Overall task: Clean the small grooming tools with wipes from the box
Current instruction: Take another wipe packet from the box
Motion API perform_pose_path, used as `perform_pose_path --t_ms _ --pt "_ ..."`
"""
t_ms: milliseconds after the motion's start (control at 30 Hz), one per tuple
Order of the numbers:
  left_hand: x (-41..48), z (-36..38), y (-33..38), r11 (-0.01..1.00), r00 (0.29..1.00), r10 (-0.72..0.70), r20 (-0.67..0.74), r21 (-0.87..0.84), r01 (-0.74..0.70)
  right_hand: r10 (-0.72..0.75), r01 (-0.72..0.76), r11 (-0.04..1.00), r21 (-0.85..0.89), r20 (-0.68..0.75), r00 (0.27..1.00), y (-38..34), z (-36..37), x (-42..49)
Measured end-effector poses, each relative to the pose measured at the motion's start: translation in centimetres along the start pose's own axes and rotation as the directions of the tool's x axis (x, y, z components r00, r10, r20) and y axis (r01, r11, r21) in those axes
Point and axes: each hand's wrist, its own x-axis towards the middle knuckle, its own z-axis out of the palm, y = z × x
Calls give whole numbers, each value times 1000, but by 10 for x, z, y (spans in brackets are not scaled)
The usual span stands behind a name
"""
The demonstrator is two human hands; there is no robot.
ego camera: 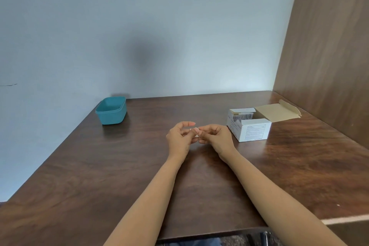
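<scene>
**Head view: both hands busy with one little white piece**

The two hands are close together over the middle of the brown counter (119, 175). The left hand (179, 138) and the right hand (214, 137) each have their fingers curled in. Between them they pinch a small white piece (196, 133). Most of it is hidden by the fingers, so I cannot say for sure what it is. I think it is a wipe in its packet, and the step now is tearing or peeling it open.

The box (249, 130) sits just to the right of the hands. Its flap (277, 112) lies folded back, and more packets (242, 117) show inside. A blue tub (111, 111) stands well away at the far left corner.

I cannot see any grooming tools. They may be in the tub, but its inside does not show enough to tell.

Next, I think, the wipe must come out of its cover. That calls for a firm hold on one side and a gentle pull on the other. Then a tool has to be fetched.
</scene>
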Motion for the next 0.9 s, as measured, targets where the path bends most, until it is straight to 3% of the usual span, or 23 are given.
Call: perform_pose_path --t_ms 133,333,567,767,900 --pt "-15 4 -1 996 997 5 -75 89 2 10 -13 996 -85 -40 999 -2 2 -9" --pt "-46 10 9 981 999 48 -9 191 -45 16 -23 996 -90 -69 997 -12 -8 -45" --pt "-109 34 34 1000 982 -6 188 15 3 -76 73 996 -45 -66 995 -43 -53 -120" --pt "-181 64 40 998 947 -44 318 -28 56 52 -45 992 122 -52 997 -61 -112 -201" --pt "-227 89 31 999 915 14 403 -32 -1 105 -83 990 117 -193 976 -58 -160 -252"
